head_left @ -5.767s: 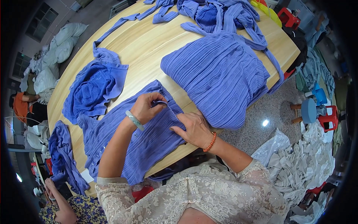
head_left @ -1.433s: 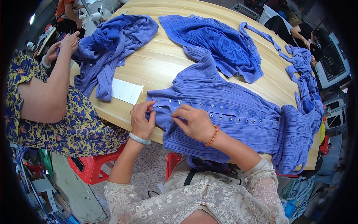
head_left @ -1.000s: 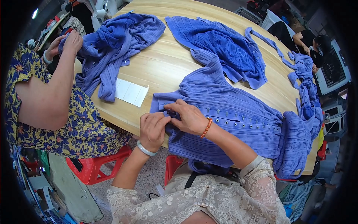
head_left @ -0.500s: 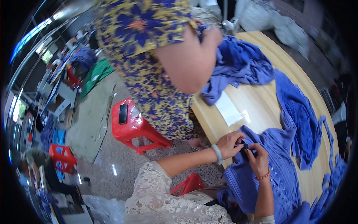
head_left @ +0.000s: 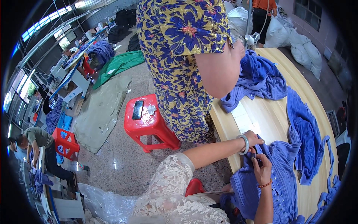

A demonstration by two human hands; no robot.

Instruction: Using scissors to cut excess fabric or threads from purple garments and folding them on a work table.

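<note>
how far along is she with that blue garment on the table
Done: nothing looks finished; no folded pile shows. In hand: both the left hand and right hand pinch the near edge of the blue pleated garment, which lies spread on the wooden table. Left: two more blue garments lie loose beyond, one by a co-worker.

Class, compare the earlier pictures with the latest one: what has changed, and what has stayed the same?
The view swung left, bringing the red stool and a standing co-worker in a floral top into sight. Left hand and right hand have closed together at the blue pleated garment. Both still grip it on the wooden table.
</note>
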